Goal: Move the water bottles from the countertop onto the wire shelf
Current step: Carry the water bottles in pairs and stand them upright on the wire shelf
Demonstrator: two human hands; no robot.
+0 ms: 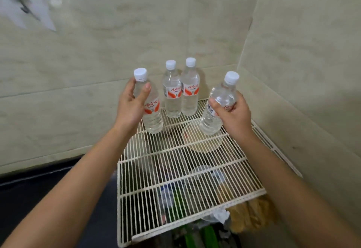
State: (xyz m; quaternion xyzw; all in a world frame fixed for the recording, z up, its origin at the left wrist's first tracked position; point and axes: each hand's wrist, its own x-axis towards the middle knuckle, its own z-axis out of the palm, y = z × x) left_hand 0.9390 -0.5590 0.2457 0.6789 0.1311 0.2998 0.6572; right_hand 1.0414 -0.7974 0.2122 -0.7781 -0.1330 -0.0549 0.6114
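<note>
— What are the hands holding?
— The left hand grips the left bottle at its shoulder, thumb across the front. The bottle is upright at the rear left edge of the shelf. The right hand is wrapped round the right bottle at mid-body; it tilts, cap leaning right, over the shelf's rear right part.
— Are they set down?
— I cannot tell whether either base touches the wires.
— Any others?
— The back pair stands upright on the shelf's far end, side by side and touching, between the two held ones.
— Can you read the labels?
— No. They are white bands with an orange-red swoosh and red script, too blurred to read. A barcode shows beside the right thumb. All four caps are white.
— What is hidden?
— The right hand covers most of its bottle's label. Under the wires lies a pale disc. Lower down are green and brown shapes I cannot make out.
</note>
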